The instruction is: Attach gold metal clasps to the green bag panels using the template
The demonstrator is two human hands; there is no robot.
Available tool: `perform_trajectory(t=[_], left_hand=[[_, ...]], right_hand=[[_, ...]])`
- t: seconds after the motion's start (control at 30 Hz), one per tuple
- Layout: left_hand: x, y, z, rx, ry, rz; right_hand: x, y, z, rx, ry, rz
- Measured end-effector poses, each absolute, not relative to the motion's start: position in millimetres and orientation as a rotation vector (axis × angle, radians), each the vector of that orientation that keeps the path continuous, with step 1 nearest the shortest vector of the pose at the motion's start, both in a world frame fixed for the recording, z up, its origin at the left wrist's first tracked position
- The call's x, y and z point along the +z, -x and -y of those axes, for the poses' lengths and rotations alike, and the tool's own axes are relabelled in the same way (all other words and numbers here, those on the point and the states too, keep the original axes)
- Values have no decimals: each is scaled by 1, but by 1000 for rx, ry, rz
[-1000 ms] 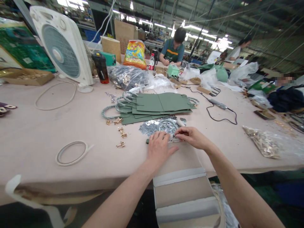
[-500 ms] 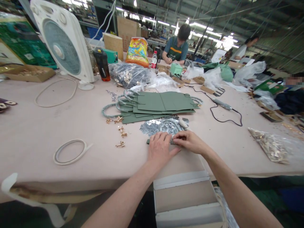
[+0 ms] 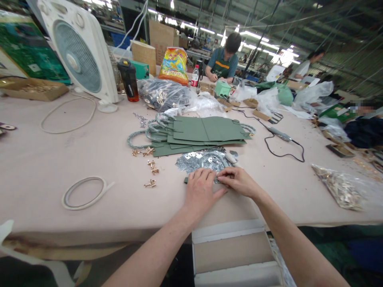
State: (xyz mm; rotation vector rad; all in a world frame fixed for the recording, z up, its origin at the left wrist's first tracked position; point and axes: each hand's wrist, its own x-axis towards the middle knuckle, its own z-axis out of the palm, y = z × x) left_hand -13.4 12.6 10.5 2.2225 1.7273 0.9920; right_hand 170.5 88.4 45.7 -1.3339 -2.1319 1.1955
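Observation:
My left hand [image 3: 201, 190] lies flat, palm down, over a dark green strip [image 3: 186, 180], and only the strip's ends show beside it. Right of it, my right hand [image 3: 241, 181] pinches with thumb and forefinger at the strip's right end. Whatever lies between those fingertips is too small and covered to make out. Just beyond both hands spreads a pile of small silvery metal plates [image 3: 188, 161]. Behind the pile are stacked green panels [image 3: 191, 129] with wrapped, looped handles [image 3: 137, 139]. Small gold-coloured fittings [image 3: 150, 183] lie in clusters to the left.
A roll of white tape [image 3: 85, 193] lies at left, below a box fan [image 3: 76, 56]. A corded pen-like tool [image 3: 279, 133] and a plastic bag of metal parts [image 3: 339, 187] are at right. Across the table sits a co-worker [image 3: 223, 61]. Pale boards [image 3: 230, 247] project below the table edge.
The camera view has shifted slightly. My left hand stays flat on the strip, and the right fingers remain pinched at its end with barely any movement.

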Motion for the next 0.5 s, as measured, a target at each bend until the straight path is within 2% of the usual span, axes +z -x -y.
perform_trajectory(t=[0.17,0.5], left_hand=[[19,27,-21,858,-2285,-1648],[33,29,-74,455,-2280,-1579]], right_hand=[[44,-176,-83,921,1234,2282],[39,-188,-81,840,1122,2388]])
